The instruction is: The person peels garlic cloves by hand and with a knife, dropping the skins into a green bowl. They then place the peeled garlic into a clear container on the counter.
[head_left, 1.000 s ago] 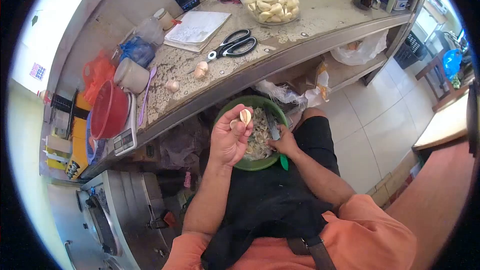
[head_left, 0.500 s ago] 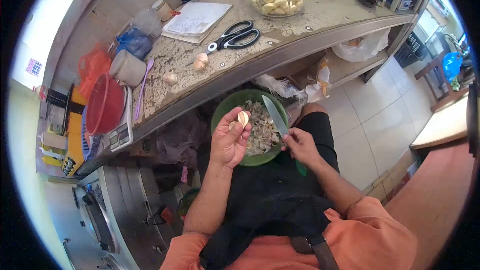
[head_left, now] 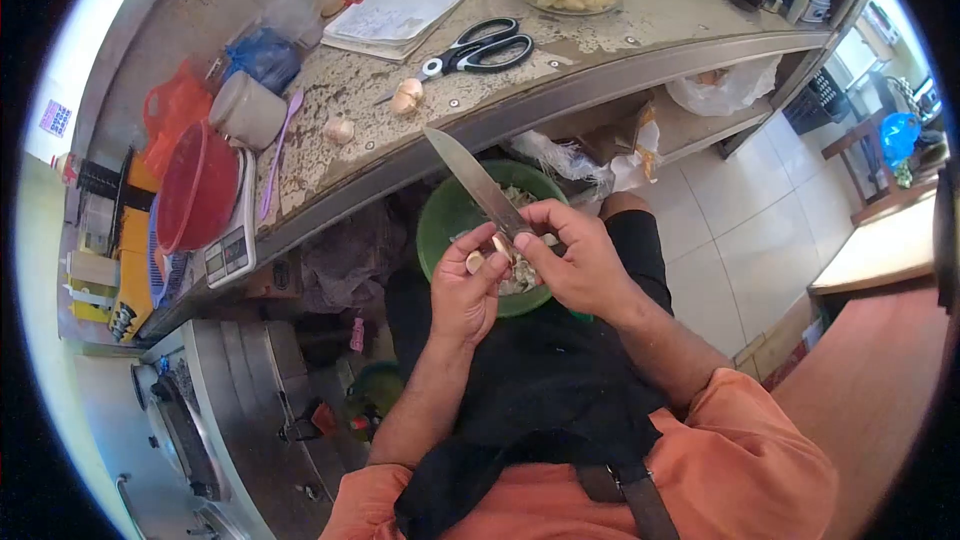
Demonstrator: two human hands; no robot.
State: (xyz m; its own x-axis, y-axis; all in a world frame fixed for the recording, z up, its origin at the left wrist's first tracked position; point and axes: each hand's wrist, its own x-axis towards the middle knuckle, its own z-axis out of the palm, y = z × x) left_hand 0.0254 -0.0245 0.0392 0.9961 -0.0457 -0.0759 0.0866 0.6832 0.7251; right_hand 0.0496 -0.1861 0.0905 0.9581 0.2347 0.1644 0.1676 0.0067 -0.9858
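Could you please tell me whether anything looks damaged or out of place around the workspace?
Yes, the countertop looks damaged: its surface is worn and patchy, with bare-looking spots around the garlic bulbs near the scissors. Nothing else clearly stands out; the right hand holds the knife and the left hand holds garlic cloves.
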